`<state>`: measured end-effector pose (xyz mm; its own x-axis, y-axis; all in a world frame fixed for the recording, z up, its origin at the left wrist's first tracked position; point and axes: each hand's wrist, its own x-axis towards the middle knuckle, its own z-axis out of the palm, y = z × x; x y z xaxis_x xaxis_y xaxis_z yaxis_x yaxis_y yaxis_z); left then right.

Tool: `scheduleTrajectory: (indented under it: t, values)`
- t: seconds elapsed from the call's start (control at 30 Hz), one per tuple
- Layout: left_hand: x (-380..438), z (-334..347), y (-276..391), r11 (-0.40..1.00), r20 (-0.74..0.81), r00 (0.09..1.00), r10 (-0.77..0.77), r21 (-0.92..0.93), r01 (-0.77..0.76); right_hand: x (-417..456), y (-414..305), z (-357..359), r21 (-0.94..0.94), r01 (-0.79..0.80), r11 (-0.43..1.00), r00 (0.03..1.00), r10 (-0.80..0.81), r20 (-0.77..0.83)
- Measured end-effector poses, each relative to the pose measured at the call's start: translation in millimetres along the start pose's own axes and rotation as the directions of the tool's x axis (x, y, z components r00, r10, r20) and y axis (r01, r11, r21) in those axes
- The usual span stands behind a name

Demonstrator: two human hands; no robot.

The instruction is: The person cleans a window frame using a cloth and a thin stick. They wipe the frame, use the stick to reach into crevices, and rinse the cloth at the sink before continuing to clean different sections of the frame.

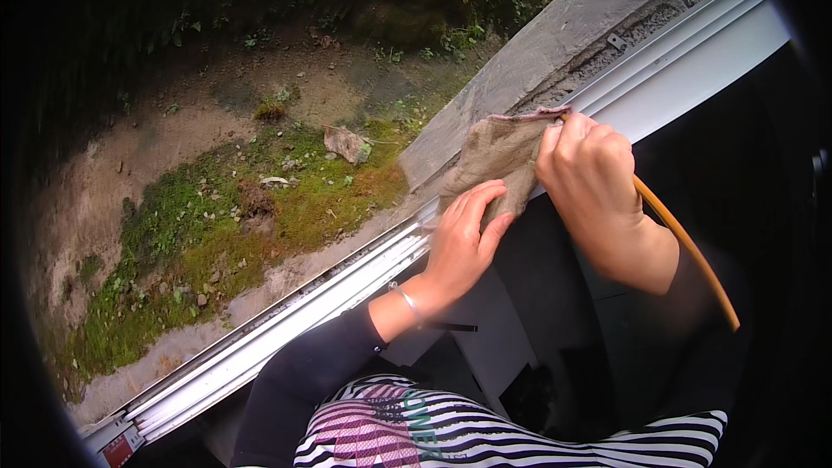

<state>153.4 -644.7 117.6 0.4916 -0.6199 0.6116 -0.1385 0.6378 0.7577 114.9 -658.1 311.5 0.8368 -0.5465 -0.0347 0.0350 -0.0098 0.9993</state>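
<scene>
A brown cloth (497,149) with a pinkish hem lies over the white window track (279,335) beside the concrete sill. My right hand (588,175) is closed around a thin orange-brown rod (689,244) and the cloth's upper right corner. The rod runs back past my wrist, and its front tip is mostly hidden at the cloth. My left hand (465,234) rests on the lower part of the cloth, its fingers extended and the thumb apart from them.
Past the frame lies a mossy dirt bank (260,227) with a dry leaf (348,143). A rough concrete ledge (539,55) borders the track, with a small metal bracket (616,42) on it. A dark interior with pale panels shows below my arms.
</scene>
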Motion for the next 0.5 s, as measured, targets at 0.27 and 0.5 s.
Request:
scheduleTrajectory:
  t: [0.27, 0.5]
  values:
    - [3.4, -11.7, -42.0, 0.864, 0.179, 0.944, -0.278, 0.476, 0.164, 47.0, -75.6, 40.5, 0.449, 0.424, 0.787, 0.9, -0.308, -0.31]
    - [-70.0, -28.7, -95.0, 0.862, 0.14, 0.951, -0.276, 0.474, 0.18, 28.4, -209.9, 56.2, 0.515, 0.396, 0.76, 0.916, -0.294, -0.271]
